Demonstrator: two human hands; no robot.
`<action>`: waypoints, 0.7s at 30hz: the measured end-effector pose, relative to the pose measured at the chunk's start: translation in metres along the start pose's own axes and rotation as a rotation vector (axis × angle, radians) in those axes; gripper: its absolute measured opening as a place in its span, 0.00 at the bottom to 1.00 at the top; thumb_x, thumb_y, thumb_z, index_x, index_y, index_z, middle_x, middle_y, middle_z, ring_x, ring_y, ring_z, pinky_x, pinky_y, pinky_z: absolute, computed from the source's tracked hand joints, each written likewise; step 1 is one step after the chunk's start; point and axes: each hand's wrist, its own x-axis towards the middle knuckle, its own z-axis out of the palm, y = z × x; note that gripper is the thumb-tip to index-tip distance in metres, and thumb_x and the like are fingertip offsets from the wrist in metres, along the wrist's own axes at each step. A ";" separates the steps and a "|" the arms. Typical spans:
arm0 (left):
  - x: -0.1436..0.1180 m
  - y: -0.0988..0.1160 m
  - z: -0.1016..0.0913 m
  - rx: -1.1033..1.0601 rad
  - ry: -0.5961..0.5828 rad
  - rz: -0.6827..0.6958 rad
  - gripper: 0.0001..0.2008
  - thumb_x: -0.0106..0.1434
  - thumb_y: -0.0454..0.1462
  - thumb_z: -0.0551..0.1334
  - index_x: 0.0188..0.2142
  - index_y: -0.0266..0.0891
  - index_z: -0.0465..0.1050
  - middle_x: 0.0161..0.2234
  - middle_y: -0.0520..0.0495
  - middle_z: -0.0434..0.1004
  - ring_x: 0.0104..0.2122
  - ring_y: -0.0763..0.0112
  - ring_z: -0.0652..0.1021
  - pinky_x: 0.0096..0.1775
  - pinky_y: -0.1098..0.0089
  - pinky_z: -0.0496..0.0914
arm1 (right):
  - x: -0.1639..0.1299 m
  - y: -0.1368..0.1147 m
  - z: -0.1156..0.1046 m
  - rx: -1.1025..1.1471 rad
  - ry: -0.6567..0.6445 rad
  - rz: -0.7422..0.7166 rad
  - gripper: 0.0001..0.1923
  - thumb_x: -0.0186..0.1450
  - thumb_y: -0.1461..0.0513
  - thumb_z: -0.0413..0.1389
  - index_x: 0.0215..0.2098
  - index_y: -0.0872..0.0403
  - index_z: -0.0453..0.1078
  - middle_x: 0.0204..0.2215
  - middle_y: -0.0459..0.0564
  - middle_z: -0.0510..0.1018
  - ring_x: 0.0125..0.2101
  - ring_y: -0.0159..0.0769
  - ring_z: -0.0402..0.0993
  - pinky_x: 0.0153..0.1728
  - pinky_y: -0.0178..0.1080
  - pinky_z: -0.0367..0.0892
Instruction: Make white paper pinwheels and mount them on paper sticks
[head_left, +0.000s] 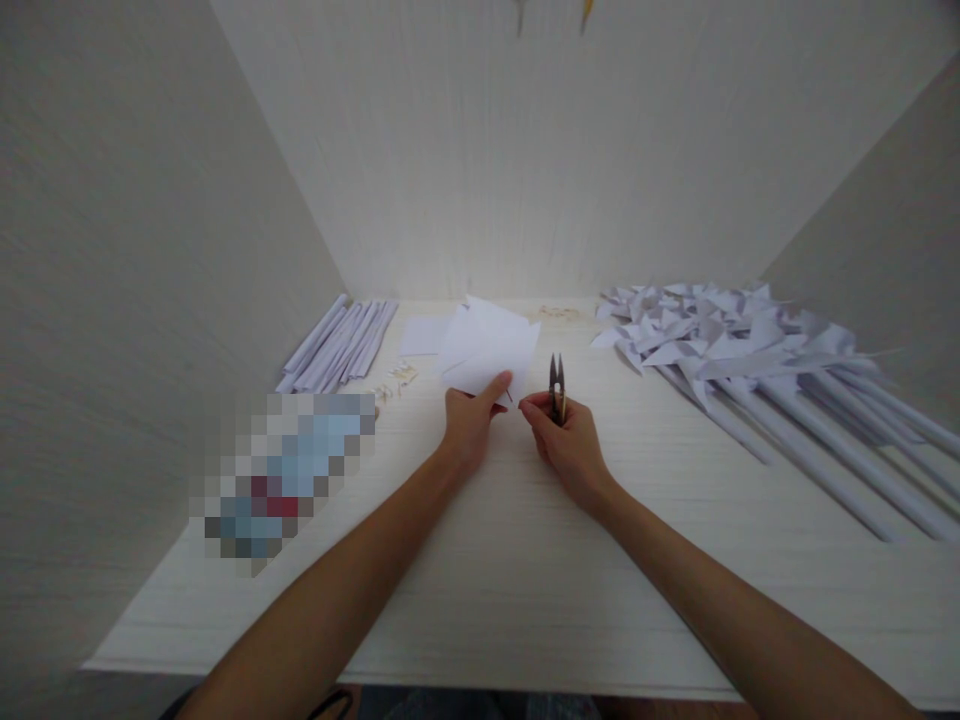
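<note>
A: Hands first, at frame centre: the left hand (469,425) pinches the near corner of a white paper sheet (487,352); the right hand (564,442) is clamped on small snips (556,385), blades up.

B: Farther back on the table (480,600)?

A: Rolled paper sticks (337,345) upper left, paper pinwheels (720,335) upper right.

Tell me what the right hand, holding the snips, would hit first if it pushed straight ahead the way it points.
Probably nothing on the table at first: the right hand aims its snips toward the back wall. The white paper sits just left of that line, though depth is unclear.
</note>
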 end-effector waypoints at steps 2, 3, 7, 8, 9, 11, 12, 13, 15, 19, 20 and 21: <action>0.000 -0.002 -0.001 0.031 -0.015 0.012 0.13 0.38 0.37 0.69 0.26 0.36 0.73 0.25 0.51 0.75 0.22 0.77 0.72 0.22 0.77 0.66 | 0.001 0.002 0.000 0.015 -0.008 -0.010 0.09 0.52 0.57 0.56 0.25 0.56 0.66 0.10 0.36 0.57 0.11 0.22 0.48 0.13 0.31 0.44; 0.000 -0.003 -0.001 0.043 -0.021 0.021 0.14 0.38 0.37 0.69 0.27 0.36 0.74 0.25 0.50 0.76 0.23 0.76 0.73 0.23 0.76 0.67 | 0.001 0.002 0.000 0.024 -0.008 -0.015 0.09 0.52 0.58 0.56 0.24 0.56 0.66 0.10 0.35 0.57 0.11 0.22 0.48 0.13 0.31 0.44; 0.003 -0.006 -0.003 0.118 -0.028 0.063 0.15 0.38 0.39 0.69 0.28 0.35 0.74 0.26 0.48 0.76 0.25 0.74 0.73 0.26 0.74 0.68 | 0.001 0.003 -0.001 0.056 -0.001 -0.021 0.10 0.49 0.57 0.59 0.24 0.56 0.67 0.11 0.35 0.57 0.11 0.21 0.48 0.12 0.31 0.44; 0.003 -0.006 -0.003 0.142 -0.035 0.073 0.15 0.39 0.39 0.68 0.28 0.34 0.73 0.25 0.48 0.76 0.24 0.74 0.73 0.26 0.73 0.68 | 0.002 0.003 -0.001 0.066 -0.002 -0.015 0.11 0.49 0.57 0.59 0.24 0.56 0.67 0.10 0.35 0.57 0.10 0.21 0.48 0.12 0.31 0.44; 0.003 -0.007 -0.003 0.164 -0.043 0.083 0.15 0.39 0.39 0.68 0.28 0.34 0.73 0.25 0.48 0.75 0.24 0.74 0.72 0.25 0.74 0.68 | 0.002 0.002 -0.001 0.075 -0.001 -0.008 0.12 0.49 0.56 0.59 0.24 0.56 0.67 0.10 0.35 0.57 0.10 0.21 0.48 0.12 0.31 0.44; 0.003 -0.006 -0.003 0.192 -0.057 0.095 0.16 0.39 0.39 0.68 0.28 0.34 0.73 0.25 0.48 0.75 0.23 0.74 0.72 0.23 0.74 0.67 | 0.002 0.001 0.000 0.089 0.002 -0.001 0.13 0.48 0.55 0.60 0.24 0.56 0.66 0.10 0.35 0.57 0.10 0.21 0.48 0.12 0.31 0.44; 0.003 -0.006 -0.003 0.199 -0.059 0.097 0.16 0.39 0.39 0.68 0.28 0.34 0.73 0.25 0.48 0.75 0.23 0.75 0.72 0.22 0.75 0.66 | 0.002 0.001 0.000 0.093 0.004 -0.001 0.13 0.48 0.55 0.60 0.24 0.56 0.66 0.10 0.35 0.57 0.10 0.21 0.48 0.12 0.31 0.44; 0.002 -0.006 -0.003 0.202 -0.057 0.097 0.15 0.39 0.39 0.68 0.28 0.34 0.73 0.25 0.48 0.75 0.22 0.75 0.71 0.22 0.76 0.65 | 0.002 0.000 0.000 0.097 0.005 -0.003 0.13 0.48 0.54 0.60 0.23 0.56 0.66 0.10 0.35 0.57 0.10 0.21 0.48 0.12 0.31 0.44; 0.001 -0.005 -0.002 0.205 -0.053 0.095 0.15 0.39 0.38 0.68 0.28 0.34 0.73 0.25 0.49 0.75 0.21 0.76 0.71 0.20 0.77 0.64 | 0.002 0.000 -0.001 0.105 0.006 -0.001 0.14 0.49 0.54 0.60 0.23 0.56 0.66 0.09 0.35 0.56 0.11 0.21 0.48 0.12 0.31 0.44; 0.000 -0.004 -0.001 0.214 -0.059 0.097 0.14 0.40 0.38 0.68 0.28 0.34 0.73 0.24 0.50 0.74 0.21 0.77 0.71 0.19 0.78 0.63 | 0.002 0.000 -0.001 0.109 0.012 0.010 0.14 0.49 0.53 0.59 0.23 0.56 0.66 0.09 0.35 0.55 0.11 0.22 0.47 0.13 0.31 0.45; 0.000 -0.004 -0.001 0.214 -0.065 0.098 0.14 0.40 0.38 0.68 0.28 0.34 0.73 0.24 0.50 0.74 0.21 0.78 0.70 0.19 0.78 0.63 | 0.002 0.000 -0.001 0.105 0.014 0.008 0.14 0.49 0.53 0.59 0.23 0.56 0.66 0.09 0.35 0.55 0.11 0.22 0.47 0.13 0.31 0.45; 0.000 -0.004 -0.002 0.212 -0.071 0.098 0.14 0.40 0.38 0.68 0.28 0.34 0.73 0.24 0.50 0.74 0.21 0.78 0.71 0.19 0.79 0.63 | 0.002 0.000 -0.001 0.100 0.017 0.006 0.14 0.50 0.53 0.59 0.23 0.56 0.65 0.09 0.35 0.55 0.11 0.22 0.47 0.13 0.31 0.45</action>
